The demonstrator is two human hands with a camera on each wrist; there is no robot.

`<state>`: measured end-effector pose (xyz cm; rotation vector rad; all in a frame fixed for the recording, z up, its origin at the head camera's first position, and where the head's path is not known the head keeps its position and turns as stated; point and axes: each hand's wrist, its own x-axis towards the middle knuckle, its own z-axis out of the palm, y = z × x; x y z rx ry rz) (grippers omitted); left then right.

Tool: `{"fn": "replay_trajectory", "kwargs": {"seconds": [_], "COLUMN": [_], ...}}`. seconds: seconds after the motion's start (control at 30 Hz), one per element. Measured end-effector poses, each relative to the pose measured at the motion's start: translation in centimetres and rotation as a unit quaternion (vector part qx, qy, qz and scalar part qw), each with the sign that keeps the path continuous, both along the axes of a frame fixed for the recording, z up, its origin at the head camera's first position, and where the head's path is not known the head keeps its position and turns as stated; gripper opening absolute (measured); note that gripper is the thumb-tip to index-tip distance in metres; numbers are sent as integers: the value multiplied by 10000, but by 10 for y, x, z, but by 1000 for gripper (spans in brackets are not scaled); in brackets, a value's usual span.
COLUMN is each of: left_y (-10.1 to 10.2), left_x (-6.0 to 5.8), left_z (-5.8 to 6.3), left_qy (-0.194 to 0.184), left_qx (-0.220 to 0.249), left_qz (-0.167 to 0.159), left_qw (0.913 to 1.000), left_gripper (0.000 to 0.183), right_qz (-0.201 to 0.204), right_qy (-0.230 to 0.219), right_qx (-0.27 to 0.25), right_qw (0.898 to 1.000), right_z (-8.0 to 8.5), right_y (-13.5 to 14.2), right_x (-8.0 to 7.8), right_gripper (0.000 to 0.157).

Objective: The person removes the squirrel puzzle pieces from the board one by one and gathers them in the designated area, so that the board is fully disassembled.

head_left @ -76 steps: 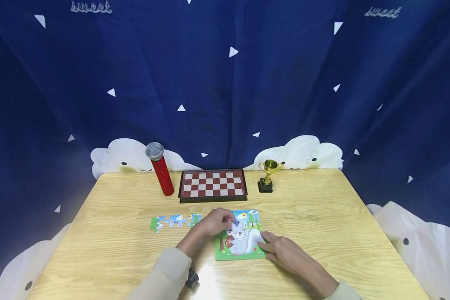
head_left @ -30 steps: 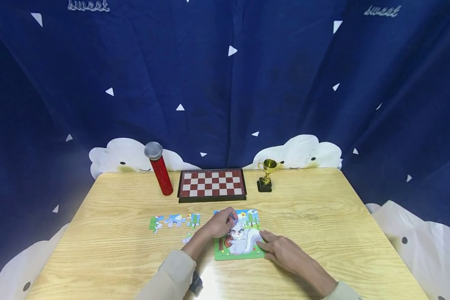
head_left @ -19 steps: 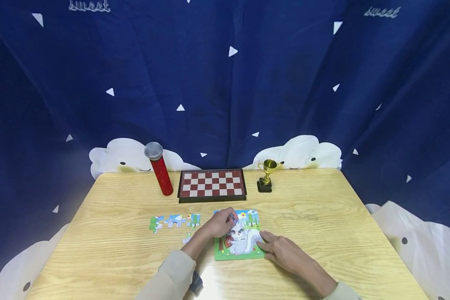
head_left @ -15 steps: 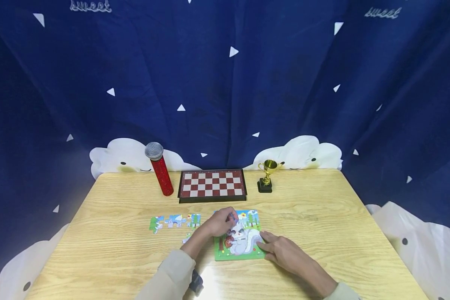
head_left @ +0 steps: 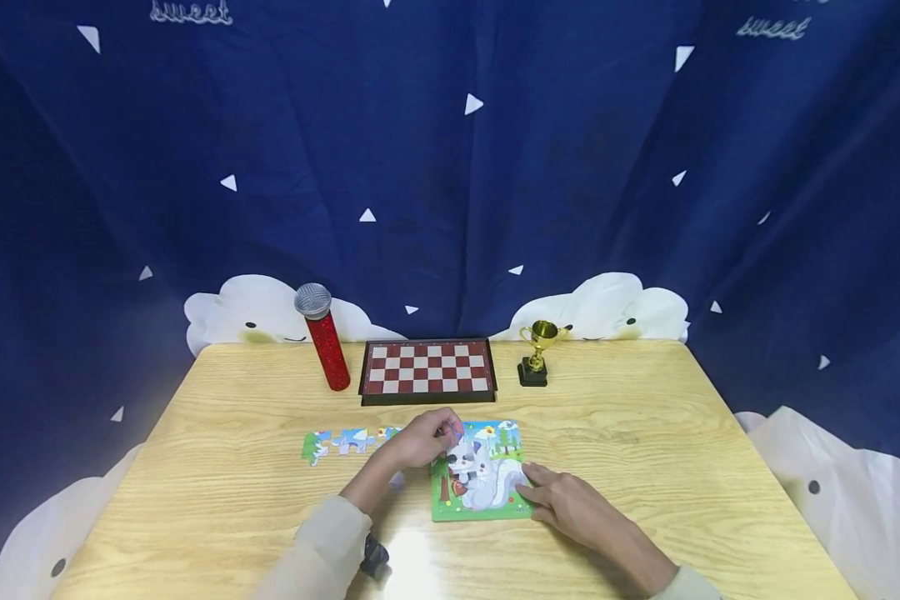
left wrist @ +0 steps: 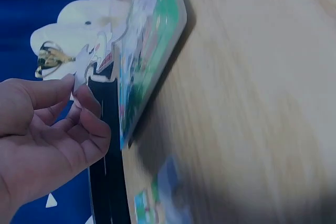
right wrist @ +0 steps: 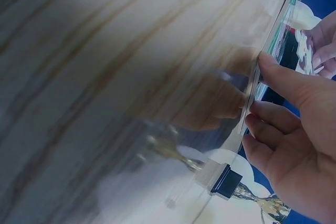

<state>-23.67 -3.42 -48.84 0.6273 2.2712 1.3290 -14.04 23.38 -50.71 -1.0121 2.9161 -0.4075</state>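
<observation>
Between thumb and fingertips, my left hand [head_left: 423, 437] pinches a jigsaw puzzle piece [head_left: 461, 458] printed with part of a grey-and-white animal. The piece is raised over the upper left of the squirrel puzzle board [head_left: 480, 515], and in the left wrist view the pinched piece [left wrist: 98, 51] stands tilted beside the board. At the board's right edge, my right hand [head_left: 570, 504] grips it; in the right wrist view the thumb and curled fingers of the right hand [right wrist: 294, 114] meet at the edge. Part of the board's upper left is hidden behind my left hand.
Several loose puzzle pieces lie left of the board, among them a green-cornered piece [head_left: 312, 448] and a blue one [head_left: 354, 441]. Behind stand a red microphone [head_left: 328, 350], a checkered game board [head_left: 428, 371] and a gold trophy cup [head_left: 537, 354]. The table [head_left: 645, 417] ends at a curtain.
My left hand has moved left and slightly up from the board, and the pinched puzzle piece now shows tilted below its fingers. The right hand stays at the board's edge.
</observation>
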Motion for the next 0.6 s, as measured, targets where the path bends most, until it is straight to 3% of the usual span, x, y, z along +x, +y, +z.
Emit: {"fn": "replay_trajectory", "kwargs": {"seconds": [0.33,0.6], "left_y": [-34,-73], "left_x": [0,1], "left_z": [0,-2], "left_qy": [73,-10], "left_qx": [-101,-112], "left_qz": [66,273], "left_qw": [9999,9996], "left_gripper": [12,11], "right_qz": [14,75], "right_qy": [17,82], "right_qx": [5,28], "right_qw": [10000,9999], "right_z": [1,1], "right_y": [1,1], "right_x": [1,0], "right_gripper": [39,38]}}
